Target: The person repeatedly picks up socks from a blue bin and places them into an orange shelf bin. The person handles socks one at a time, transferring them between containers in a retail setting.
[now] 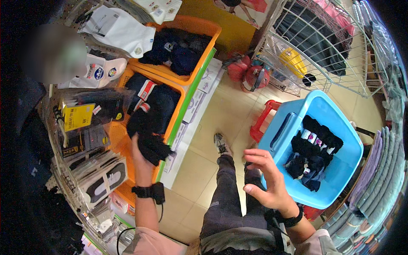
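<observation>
A dark bundle of black socks point(145, 134) is in my left hand point(142, 162), above the near part of an orange plastic basket point(178, 114) at the shelf. Dark packs of socks with red and white paper bands point(146, 91) lie in that basket. My right hand point(267, 183) hangs free with its fingers apart, beside a light blue plastic tub point(347, 188). Inside the tub, at its far side and middle, are several bundles of black socks point(315, 143), some with white bands.
Another orange basket point(216, 30) holds dark socks. Packaged socks point(118, 35) hang on pegs at the left. The tub stands by a red stool point(266, 119). Beyond are a wire basket point(318, 44) and two red fire extinguishers point(255, 78). Folded quilted textiles point(376, 178) line the right.
</observation>
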A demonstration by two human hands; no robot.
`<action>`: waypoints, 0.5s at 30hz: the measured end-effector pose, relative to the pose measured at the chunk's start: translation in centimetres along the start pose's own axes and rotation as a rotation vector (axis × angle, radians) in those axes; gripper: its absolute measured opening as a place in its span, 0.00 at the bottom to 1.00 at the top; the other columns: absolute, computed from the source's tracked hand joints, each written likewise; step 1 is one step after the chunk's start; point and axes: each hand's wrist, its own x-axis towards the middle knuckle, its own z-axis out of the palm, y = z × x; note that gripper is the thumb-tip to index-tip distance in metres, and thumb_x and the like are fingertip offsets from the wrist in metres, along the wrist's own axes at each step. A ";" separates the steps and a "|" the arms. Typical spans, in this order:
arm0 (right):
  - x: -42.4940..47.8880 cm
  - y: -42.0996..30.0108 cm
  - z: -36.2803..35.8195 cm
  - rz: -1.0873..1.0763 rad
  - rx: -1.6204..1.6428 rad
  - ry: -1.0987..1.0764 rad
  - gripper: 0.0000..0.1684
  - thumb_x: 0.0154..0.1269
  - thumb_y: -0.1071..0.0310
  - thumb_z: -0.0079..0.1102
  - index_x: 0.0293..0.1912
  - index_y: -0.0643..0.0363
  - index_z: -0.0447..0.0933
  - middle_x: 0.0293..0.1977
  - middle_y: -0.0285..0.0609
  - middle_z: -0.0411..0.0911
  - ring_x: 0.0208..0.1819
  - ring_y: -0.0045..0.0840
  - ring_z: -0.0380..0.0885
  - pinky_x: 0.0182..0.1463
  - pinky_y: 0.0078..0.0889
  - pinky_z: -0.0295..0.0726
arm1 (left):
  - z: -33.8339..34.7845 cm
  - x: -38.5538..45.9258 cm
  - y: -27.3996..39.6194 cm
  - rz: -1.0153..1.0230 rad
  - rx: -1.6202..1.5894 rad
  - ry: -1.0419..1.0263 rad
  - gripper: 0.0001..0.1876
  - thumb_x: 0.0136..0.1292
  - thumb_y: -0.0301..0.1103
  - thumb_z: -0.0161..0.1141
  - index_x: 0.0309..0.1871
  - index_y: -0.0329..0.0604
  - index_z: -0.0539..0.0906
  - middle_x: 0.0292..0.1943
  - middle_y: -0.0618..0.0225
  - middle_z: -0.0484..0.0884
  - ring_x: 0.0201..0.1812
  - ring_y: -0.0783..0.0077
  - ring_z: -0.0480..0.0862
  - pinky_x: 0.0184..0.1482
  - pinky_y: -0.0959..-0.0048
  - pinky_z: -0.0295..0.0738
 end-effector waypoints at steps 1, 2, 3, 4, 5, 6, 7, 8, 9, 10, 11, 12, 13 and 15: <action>0.1 0.2 0.3 0.017 -0.012 0.006 0.36 0.57 0.63 0.75 0.63 0.60 0.71 0.64 0.52 0.68 0.66 0.41 0.68 0.65 0.40 0.71 | 0.3 1.2 1.6 0.030 0.003 0.033 0.25 0.72 0.48 0.57 0.64 0.43 0.76 0.55 0.63 0.83 0.53 0.62 0.84 0.56 0.62 0.82; 0.4 0.4 0.8 0.035 -0.023 0.014 0.36 0.57 0.64 0.75 0.63 0.60 0.71 0.64 0.52 0.68 0.65 0.41 0.69 0.64 0.40 0.72 | -0.8 3.3 2.6 0.056 -0.011 0.048 0.24 0.71 0.47 0.58 0.64 0.43 0.76 0.55 0.63 0.83 0.53 0.63 0.84 0.56 0.62 0.82; 0.7 0.7 1.4 0.031 -0.053 0.008 0.36 0.58 0.64 0.75 0.63 0.60 0.71 0.64 0.52 0.68 0.65 0.41 0.69 0.64 0.39 0.72 | -2.6 6.0 3.1 0.081 -0.029 0.066 0.24 0.71 0.46 0.59 0.64 0.43 0.77 0.54 0.63 0.83 0.52 0.63 0.85 0.56 0.62 0.82; 0.9 0.8 2.1 0.029 -0.079 -0.001 0.35 0.58 0.64 0.74 0.63 0.60 0.71 0.64 0.52 0.69 0.65 0.41 0.69 0.63 0.39 0.72 | -4.0 8.1 3.1 0.105 -0.043 0.088 0.24 0.70 0.45 0.60 0.63 0.43 0.77 0.53 0.62 0.83 0.52 0.63 0.85 0.57 0.62 0.82; 1.2 1.0 2.7 0.028 -0.105 -0.008 0.35 0.59 0.64 0.74 0.62 0.60 0.71 0.63 0.51 0.69 0.65 0.40 0.69 0.63 0.39 0.72 | -4.4 9.8 2.7 0.096 -0.028 0.083 0.24 0.70 0.45 0.60 0.64 0.42 0.77 0.54 0.62 0.83 0.53 0.63 0.84 0.57 0.62 0.81; 1.6 0.8 3.2 0.009 -0.169 -0.019 0.33 0.60 0.65 0.73 0.62 0.60 0.71 0.62 0.51 0.70 0.64 0.40 0.71 0.61 0.38 0.73 | -4.7 11.5 2.0 0.086 -0.014 0.077 0.24 0.71 0.45 0.60 0.64 0.42 0.77 0.55 0.62 0.83 0.54 0.62 0.84 0.58 0.62 0.81; 1.8 0.8 3.9 0.036 -0.142 -0.024 0.32 0.60 0.65 0.73 0.62 0.60 0.71 0.62 0.51 0.70 0.63 0.40 0.71 0.62 0.37 0.73 | -5.6 13.0 1.3 0.083 0.001 0.073 0.24 0.71 0.45 0.60 0.64 0.42 0.77 0.56 0.61 0.83 0.55 0.62 0.84 0.58 0.62 0.81; 1.9 0.9 5.0 0.053 -0.104 -0.039 0.32 0.60 0.65 0.73 0.61 0.60 0.71 0.62 0.52 0.70 0.63 0.40 0.71 0.62 0.37 0.73 | -8.7 14.6 0.9 -0.009 0.047 0.113 0.23 0.72 0.46 0.59 0.63 0.42 0.78 0.58 0.61 0.83 0.56 0.63 0.84 0.59 0.63 0.80; 2.0 1.1 5.9 0.070 -0.069 -0.051 0.31 0.61 0.65 0.72 0.61 0.60 0.71 0.61 0.52 0.70 0.63 0.40 0.72 0.62 0.37 0.73 | -11.8 16.3 0.4 -0.106 0.088 0.149 0.23 0.72 0.46 0.58 0.63 0.41 0.78 0.59 0.62 0.82 0.58 0.64 0.83 0.60 0.64 0.80; 2.0 1.4 6.3 0.061 -0.070 -0.024 0.31 0.61 0.66 0.72 0.61 0.60 0.71 0.61 0.50 0.72 0.61 0.39 0.73 0.60 0.36 0.74 | -11.3 17.0 -1.0 -0.179 0.123 0.161 0.21 0.73 0.48 0.57 0.60 0.44 0.81 0.57 0.65 0.84 0.55 0.68 0.84 0.59 0.66 0.80; 2.1 1.6 6.4 0.073 -0.080 -0.006 0.30 0.61 0.66 0.72 0.61 0.61 0.71 0.60 0.50 0.72 0.61 0.39 0.74 0.60 0.36 0.75 | -10.6 17.7 -2.2 -0.251 0.161 0.173 0.20 0.73 0.49 0.56 0.57 0.46 0.83 0.55 0.67 0.86 0.53 0.71 0.85 0.57 0.67 0.80; 2.1 1.8 6.5 0.085 -0.082 0.008 0.30 0.62 0.66 0.72 0.60 0.61 0.71 0.60 0.50 0.73 0.61 0.39 0.74 0.59 0.36 0.76 | -10.6 17.9 -2.4 -0.102 0.387 0.171 0.21 0.72 0.43 0.57 0.63 0.42 0.78 0.60 0.63 0.81 0.59 0.67 0.81 0.63 0.67 0.75; 1.9 1.9 6.5 0.098 -0.081 0.022 0.30 0.62 0.66 0.72 0.60 0.61 0.71 0.59 0.50 0.73 0.60 0.38 0.75 0.58 0.36 0.77 | -10.8 18.1 -2.5 0.047 0.621 0.206 0.26 0.71 0.37 0.59 0.69 0.38 0.73 0.66 0.60 0.77 0.66 0.62 0.77 0.69 0.66 0.70; 2.0 2.5 6.6 0.082 -0.070 0.059 0.29 0.62 0.66 0.72 0.60 0.62 0.71 0.58 0.50 0.74 0.59 0.38 0.75 0.57 0.36 0.78 | -13.9 17.8 -3.3 0.373 1.230 -0.037 0.31 0.66 0.29 0.57 0.73 0.35 0.65 0.71 0.55 0.69 0.71 0.58 0.69 0.74 0.64 0.63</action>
